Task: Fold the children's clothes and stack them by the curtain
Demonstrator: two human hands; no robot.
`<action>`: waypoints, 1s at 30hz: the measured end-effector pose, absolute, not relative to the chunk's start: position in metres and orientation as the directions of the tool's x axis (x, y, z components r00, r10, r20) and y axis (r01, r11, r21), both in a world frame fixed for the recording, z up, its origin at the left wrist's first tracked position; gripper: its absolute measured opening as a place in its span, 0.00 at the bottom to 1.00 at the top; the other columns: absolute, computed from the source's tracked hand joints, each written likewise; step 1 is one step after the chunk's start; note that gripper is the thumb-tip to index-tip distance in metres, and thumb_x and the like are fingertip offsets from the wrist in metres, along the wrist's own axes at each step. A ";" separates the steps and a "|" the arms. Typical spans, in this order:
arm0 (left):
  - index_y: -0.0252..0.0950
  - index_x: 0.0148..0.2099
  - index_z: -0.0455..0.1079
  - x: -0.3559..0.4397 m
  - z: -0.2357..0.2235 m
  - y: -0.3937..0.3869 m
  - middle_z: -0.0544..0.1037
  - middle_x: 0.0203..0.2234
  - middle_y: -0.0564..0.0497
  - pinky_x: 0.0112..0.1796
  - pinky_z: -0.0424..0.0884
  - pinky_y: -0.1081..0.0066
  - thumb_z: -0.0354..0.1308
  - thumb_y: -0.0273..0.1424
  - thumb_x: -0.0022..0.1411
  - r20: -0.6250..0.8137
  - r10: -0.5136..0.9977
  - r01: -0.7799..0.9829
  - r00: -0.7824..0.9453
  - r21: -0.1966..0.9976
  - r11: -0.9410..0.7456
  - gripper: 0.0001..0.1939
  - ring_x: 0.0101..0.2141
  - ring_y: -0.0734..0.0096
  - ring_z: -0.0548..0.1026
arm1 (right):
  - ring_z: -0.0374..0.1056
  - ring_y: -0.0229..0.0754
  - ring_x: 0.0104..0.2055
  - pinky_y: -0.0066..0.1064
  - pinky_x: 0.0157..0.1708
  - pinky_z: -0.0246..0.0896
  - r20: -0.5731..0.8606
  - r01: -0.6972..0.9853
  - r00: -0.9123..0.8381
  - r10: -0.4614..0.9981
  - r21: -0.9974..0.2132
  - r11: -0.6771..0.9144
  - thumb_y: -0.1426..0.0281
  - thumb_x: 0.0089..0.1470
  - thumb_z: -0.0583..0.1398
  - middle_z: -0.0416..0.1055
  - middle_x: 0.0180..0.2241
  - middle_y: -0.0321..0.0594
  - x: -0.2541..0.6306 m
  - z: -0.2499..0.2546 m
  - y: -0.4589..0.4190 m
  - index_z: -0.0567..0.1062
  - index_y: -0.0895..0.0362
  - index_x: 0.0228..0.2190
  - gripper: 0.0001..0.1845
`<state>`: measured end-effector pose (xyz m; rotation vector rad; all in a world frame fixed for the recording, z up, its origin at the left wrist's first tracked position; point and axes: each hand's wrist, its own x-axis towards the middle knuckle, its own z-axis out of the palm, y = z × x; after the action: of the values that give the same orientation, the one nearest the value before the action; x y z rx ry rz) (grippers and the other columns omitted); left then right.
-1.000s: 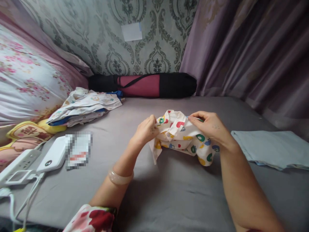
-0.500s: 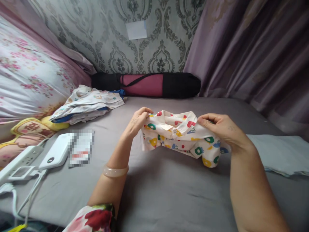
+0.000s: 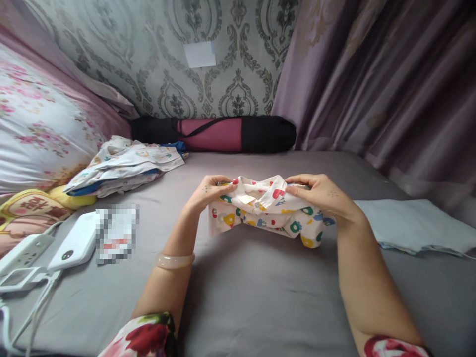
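Observation:
A small white garment (image 3: pixel 266 210) printed with red, green, yellow and blue shapes hangs between both hands just above the grey bed sheet (image 3: pixel 260 292). My left hand (image 3: pixel 208 191) pinches its top left edge, fingers closed on the cloth. My right hand (image 3: pixel 322 194) grips the top right edge near the collar, fingers closed too. The lower part of the garment droops and bunches below the hands. A pale bangle (image 3: pixel 174 260) sits on my left wrist.
A pile of folded patterned clothes (image 3: pixel 124 166) lies at the back left. A folded light blue cloth (image 3: pixel 412 225) rests on the right. A white power bank (image 3: pixel 76 243), a power strip (image 3: pixel 22 255) with cables and a blurred card lie left. A rolled pink-and-black mat (image 3: pixel 215 134) lines the wall; curtains hang right.
My hands first spread apart along the garment's top edge, stretching it wider; they now sit a little closer together again, still holding the same edge.

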<state>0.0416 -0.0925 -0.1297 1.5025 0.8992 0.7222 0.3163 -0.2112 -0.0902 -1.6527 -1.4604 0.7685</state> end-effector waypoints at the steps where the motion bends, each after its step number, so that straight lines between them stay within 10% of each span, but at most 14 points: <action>1: 0.35 0.39 0.76 0.041 -0.130 -0.092 0.75 0.24 0.52 0.24 0.68 0.76 0.67 0.44 0.48 -0.026 0.869 0.126 0.495 0.991 -0.042 0.20 0.24 0.73 0.72 | 0.74 0.45 0.33 0.30 0.27 0.68 0.077 0.533 0.146 0.986 -0.846 -0.013 0.57 0.46 0.66 0.79 0.34 0.39 0.315 -0.089 -0.212 0.81 0.53 0.38 0.18; 14: 0.34 0.34 0.78 0.019 -0.086 -0.107 0.79 0.26 0.49 0.27 0.68 0.73 0.70 0.45 0.44 0.290 0.919 -0.026 0.266 0.955 -0.294 0.20 0.26 0.70 0.74 | 0.73 0.45 0.38 0.35 0.36 0.67 0.533 0.707 0.145 0.834 -0.645 0.289 0.59 0.52 0.62 0.78 0.35 0.41 0.295 -0.060 -0.207 0.82 0.53 0.33 0.13; 20: 0.33 0.32 0.77 0.016 -0.050 -0.125 0.79 0.25 0.51 0.25 0.67 0.76 0.71 0.46 0.43 0.440 0.892 -0.183 0.099 0.890 -0.419 0.22 0.25 0.73 0.73 | 0.73 0.46 0.35 0.34 0.30 0.68 0.583 0.614 0.176 0.793 -0.695 0.375 0.53 0.51 0.63 0.78 0.31 0.40 0.268 -0.017 -0.220 0.81 0.54 0.32 0.17; 25: 0.36 0.37 0.77 -0.020 -0.006 -0.148 0.79 0.28 0.51 0.27 0.71 0.73 0.70 0.44 0.46 0.443 0.852 -0.271 0.278 0.888 -0.373 0.20 0.26 0.71 0.75 | 0.73 0.44 0.32 0.33 0.29 0.70 0.492 0.412 0.065 0.868 -0.806 0.426 0.49 0.47 0.65 0.79 0.32 0.38 0.267 0.031 -0.251 0.80 0.52 0.35 0.21; 30: 0.35 0.29 0.76 -0.030 0.016 -0.133 0.74 0.20 0.53 0.27 0.67 0.73 0.66 0.35 0.51 0.487 0.783 0.114 0.386 0.817 -0.565 0.08 0.24 0.73 0.71 | 0.73 0.48 0.35 0.34 0.30 0.68 0.533 0.695 0.011 0.846 -0.613 0.377 0.50 0.49 0.64 0.78 0.29 0.38 0.274 0.050 -0.235 0.80 0.51 0.30 0.18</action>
<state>-0.0297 -0.1326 0.0162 1.9384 0.7702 1.2039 0.2738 -0.2345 0.0500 -1.3650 -1.7268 0.2083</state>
